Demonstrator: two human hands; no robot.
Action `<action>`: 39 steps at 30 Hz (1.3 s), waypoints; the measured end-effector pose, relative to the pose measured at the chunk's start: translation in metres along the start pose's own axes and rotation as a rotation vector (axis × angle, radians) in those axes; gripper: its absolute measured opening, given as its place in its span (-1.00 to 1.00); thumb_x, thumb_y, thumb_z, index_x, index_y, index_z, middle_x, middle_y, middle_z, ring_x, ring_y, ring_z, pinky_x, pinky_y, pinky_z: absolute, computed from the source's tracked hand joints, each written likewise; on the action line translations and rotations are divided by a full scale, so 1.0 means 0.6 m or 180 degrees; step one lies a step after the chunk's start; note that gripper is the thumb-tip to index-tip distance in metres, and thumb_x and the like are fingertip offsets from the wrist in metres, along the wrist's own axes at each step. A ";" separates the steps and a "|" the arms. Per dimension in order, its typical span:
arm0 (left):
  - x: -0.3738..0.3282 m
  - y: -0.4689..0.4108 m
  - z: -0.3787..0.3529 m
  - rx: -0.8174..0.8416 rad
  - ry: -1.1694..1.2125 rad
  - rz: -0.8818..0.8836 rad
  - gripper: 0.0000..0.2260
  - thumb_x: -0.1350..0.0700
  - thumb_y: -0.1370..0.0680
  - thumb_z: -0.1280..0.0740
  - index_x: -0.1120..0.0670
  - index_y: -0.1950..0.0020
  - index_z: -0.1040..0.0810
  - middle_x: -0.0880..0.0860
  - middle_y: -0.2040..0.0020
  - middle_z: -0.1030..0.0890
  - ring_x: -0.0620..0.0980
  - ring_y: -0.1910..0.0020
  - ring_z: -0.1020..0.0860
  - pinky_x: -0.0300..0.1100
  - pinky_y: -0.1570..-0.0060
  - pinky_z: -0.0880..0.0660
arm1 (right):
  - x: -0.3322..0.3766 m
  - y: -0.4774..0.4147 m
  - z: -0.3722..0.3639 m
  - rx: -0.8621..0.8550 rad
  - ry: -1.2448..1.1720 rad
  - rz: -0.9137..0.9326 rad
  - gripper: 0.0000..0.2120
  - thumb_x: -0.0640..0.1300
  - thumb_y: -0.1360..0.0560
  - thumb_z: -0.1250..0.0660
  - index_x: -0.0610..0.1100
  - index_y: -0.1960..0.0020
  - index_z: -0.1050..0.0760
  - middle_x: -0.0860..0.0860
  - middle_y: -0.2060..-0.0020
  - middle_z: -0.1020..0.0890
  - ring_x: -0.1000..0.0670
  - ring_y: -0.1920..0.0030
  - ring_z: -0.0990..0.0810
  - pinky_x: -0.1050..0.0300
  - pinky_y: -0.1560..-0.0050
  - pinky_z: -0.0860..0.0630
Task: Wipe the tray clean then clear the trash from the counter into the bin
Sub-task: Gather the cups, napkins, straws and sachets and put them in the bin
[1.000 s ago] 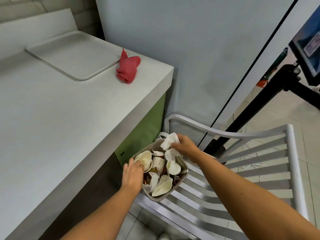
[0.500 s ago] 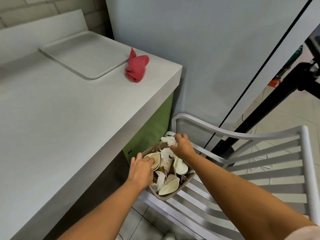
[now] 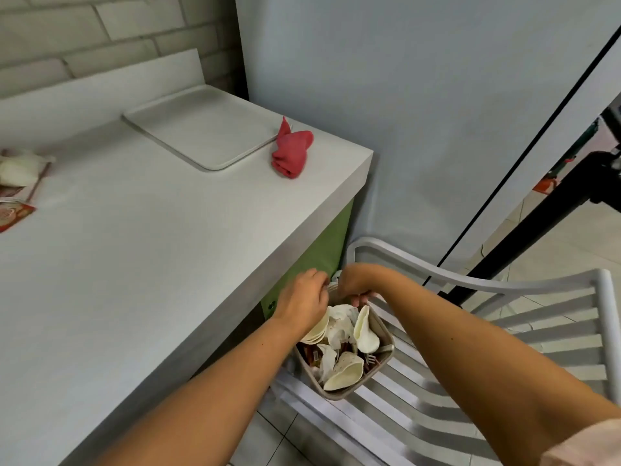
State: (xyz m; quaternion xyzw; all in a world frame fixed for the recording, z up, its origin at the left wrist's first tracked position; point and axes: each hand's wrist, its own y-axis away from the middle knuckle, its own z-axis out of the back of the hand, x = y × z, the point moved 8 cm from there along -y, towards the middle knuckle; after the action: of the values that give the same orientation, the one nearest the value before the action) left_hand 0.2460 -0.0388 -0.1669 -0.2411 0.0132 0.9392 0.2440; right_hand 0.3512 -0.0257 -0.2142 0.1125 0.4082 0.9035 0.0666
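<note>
Trash (image 3: 346,344) of crushed paper cups, crumpled tissue and wrappers fills a small grey bin (image 3: 381,369) that stands on the seat of a white slatted chair (image 3: 504,331) just beside the counter (image 3: 151,264). A person reaches both bare arms down to the bin's far rim. The left hand (image 3: 302,304) hovers over the near-left corner of the bin, knuckles up and fingers bent downward; what they hold, if anything, cannot be told. The right hand (image 3: 356,284) lies over the far rim with its fingers curled under, and it is unclear whether they grip the rim or paper. A white scrap (image 3: 336,274) shows between the two hands. On the counter, a pale tray (image 3: 208,129) lies flat near the back corner, with a bunched red cloth (image 3: 291,153) just beside its right edge. More wrappers and tissue (image 3: 16,183) lie at the counter's far left, well apart from the tray.
</note>
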 end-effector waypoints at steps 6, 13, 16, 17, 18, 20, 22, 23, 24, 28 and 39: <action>-0.005 -0.032 0.122 -0.0567 0.0311 -0.0094 -0.81 0.11 -0.58 -0.17 0.15 -0.02 -0.55 0.09 0.07 -0.61 0.07 0.11 -0.56 -0.19 0.20 -0.38 | 0.079 0.059 0.100 -0.0152 -0.0259 0.0266 -0.78 -0.12 -0.50 -0.30 -0.17 0.28 -0.40 -0.02 0.52 -0.36 0.04 0.55 -0.22 0.24 0.51 -0.20; 0.075 -0.035 0.258 -0.1488 0.0561 0.0161 -0.82 0.14 -0.57 -0.20 0.17 -0.04 -0.55 0.10 -0.04 -0.48 0.05 -0.01 -0.47 -0.12 0.06 -0.43 | 0.223 0.116 0.171 -0.0098 -0.0825 0.1073 -0.82 -0.21 -0.50 -0.23 -0.17 0.24 -0.53 0.02 0.62 -0.28 0.06 0.55 -0.15 0.27 0.52 -0.10; 0.143 -0.023 0.300 -0.1620 0.0408 0.0424 -0.82 0.14 -0.57 -0.21 0.16 -0.09 -0.54 0.11 -0.12 -0.43 0.06 -0.12 -0.40 -0.16 -0.03 -0.40 | 0.296 0.113 0.185 -0.0235 -0.0839 0.1323 -0.88 -0.19 -0.51 -0.27 -0.17 0.18 -0.52 -0.01 0.52 -0.38 0.05 0.53 -0.21 0.26 0.50 -0.15; 0.166 -0.018 0.311 -0.1646 0.0349 0.0500 -0.82 0.15 -0.57 -0.22 0.16 -0.10 -0.54 0.11 -0.15 -0.42 0.07 -0.13 -0.39 -0.15 -0.05 -0.40 | 0.317 0.110 0.188 -0.0251 -0.0896 0.1405 -0.90 -0.18 -0.52 -0.27 -0.16 0.16 -0.51 -0.03 0.46 -0.43 0.05 0.50 -0.26 0.26 0.49 -0.20; 0.191 -0.011 0.326 -0.1673 0.0292 0.0573 -0.82 0.15 -0.56 -0.22 0.15 -0.10 -0.54 0.11 -0.16 -0.41 0.07 -0.14 -0.39 -0.14 -0.07 -0.41 | 0.341 0.107 0.189 -0.0232 -0.0951 0.1478 -0.91 -0.16 -0.53 -0.27 -0.15 0.12 -0.50 -0.03 0.41 -0.47 0.04 0.46 -0.33 0.26 0.46 -0.27; 0.238 0.002 0.350 -0.1723 0.0169 0.0701 -0.83 0.15 -0.55 -0.24 0.14 -0.09 -0.55 0.10 -0.17 -0.40 0.07 -0.15 -0.40 -0.11 -0.10 -0.42 | 0.382 0.098 0.188 -0.0150 -0.1000 0.1566 -0.90 -0.14 -0.54 -0.26 -0.14 -0.01 -0.51 -0.04 0.30 -0.53 0.04 0.37 -0.45 0.25 0.38 -0.40; 0.289 0.020 0.378 -0.1799 0.0036 0.0873 -0.84 0.15 -0.54 -0.26 0.12 -0.08 -0.56 0.09 -0.18 -0.41 0.07 -0.15 -0.40 -0.10 -0.12 -0.43 | 0.430 0.086 0.186 -0.0092 -0.1000 0.1639 -0.81 -0.15 -0.54 -0.28 -0.14 -0.14 -0.50 -0.04 0.23 -0.55 0.02 0.30 -0.51 0.22 0.32 -0.48; 0.313 0.028 0.392 -0.1830 -0.0020 0.0966 -0.85 0.15 -0.54 -0.27 0.11 -0.07 -0.56 0.09 -0.19 -0.40 0.06 -0.16 -0.40 -0.10 -0.13 -0.44 | 0.452 0.081 0.185 -0.0072 -0.1002 0.1675 -0.79 -0.16 -0.54 -0.29 -0.13 -0.17 -0.49 -0.04 0.20 -0.56 0.02 0.27 -0.53 0.22 0.30 -0.51; 0.336 0.037 0.405 -0.1847 -0.0072 0.1063 -0.85 0.14 -0.54 -0.27 0.11 -0.07 -0.56 0.08 -0.19 -0.40 0.06 -0.16 -0.40 -0.10 -0.14 -0.44 | 0.474 0.078 0.183 -0.0050 -0.0994 0.1718 -0.78 -0.16 -0.54 -0.29 -0.12 -0.18 -0.48 -0.05 0.17 -0.56 0.02 0.24 -0.54 0.21 0.27 -0.52; 0.441 0.089 0.455 -0.1933 -0.0147 0.1475 -0.87 0.17 -0.53 -0.29 0.12 -0.05 -0.58 0.10 -0.19 -0.40 0.07 -0.17 -0.41 -0.07 -0.16 -0.43 | 0.558 0.064 0.168 0.0093 -0.0871 0.1854 -0.82 -0.16 -0.54 -0.30 -0.09 -0.14 -0.47 -0.06 0.12 -0.56 0.03 0.22 -0.54 0.18 0.22 -0.52; 0.666 0.202 0.566 -0.2077 -0.0045 0.2234 -0.86 0.22 -0.54 -0.27 0.16 -0.05 -0.58 0.15 -0.17 -0.46 0.15 -0.15 -0.45 0.01 -0.13 -0.42 | 0.745 0.040 0.142 0.0101 -0.0421 0.2004 -0.86 -0.14 -0.53 -0.30 -0.06 -0.09 -0.50 -0.04 0.16 -0.58 0.06 0.24 -0.54 0.25 0.28 -0.50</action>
State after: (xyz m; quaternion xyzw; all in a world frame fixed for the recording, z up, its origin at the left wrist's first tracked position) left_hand -0.2674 0.0834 -0.0614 -0.2797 -0.2033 0.9216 -0.1761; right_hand -0.0591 0.1152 -0.0748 0.2928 0.3622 0.8639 -0.1916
